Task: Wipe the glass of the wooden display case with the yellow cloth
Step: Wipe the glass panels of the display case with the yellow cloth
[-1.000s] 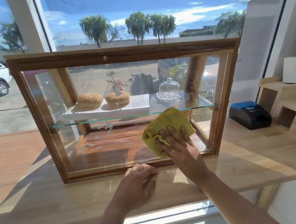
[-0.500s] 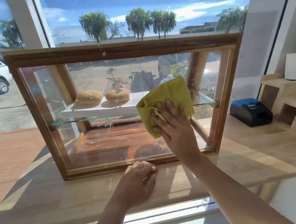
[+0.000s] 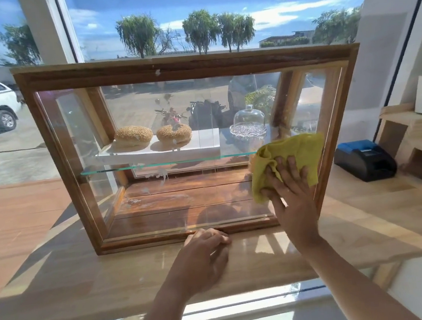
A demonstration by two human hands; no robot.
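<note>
The wooden display case (image 3: 184, 67) stands on a light wooden counter (image 3: 87, 282), its front glass (image 3: 177, 194) facing me. My right hand (image 3: 290, 195) presses the yellow cloth (image 3: 290, 156) flat against the glass near the case's lower right corner, fingers spread and straight. My left hand (image 3: 204, 258) rests on the counter just in front of the case's bottom rail, fingers loosely curled, holding nothing. White smears show on the glass near the middle.
Inside the case, two seeded buns (image 3: 133, 136) and a glass dome dish (image 3: 249, 123) sit on a glass shelf. A black and blue printer (image 3: 365, 160) and wooden stepped shelves (image 3: 416, 143) stand to the right. A big window lies behind.
My right hand has slid the cloth up the glass and then to the right, from the middle toward the right frame. My left hand has stayed on the counter.
</note>
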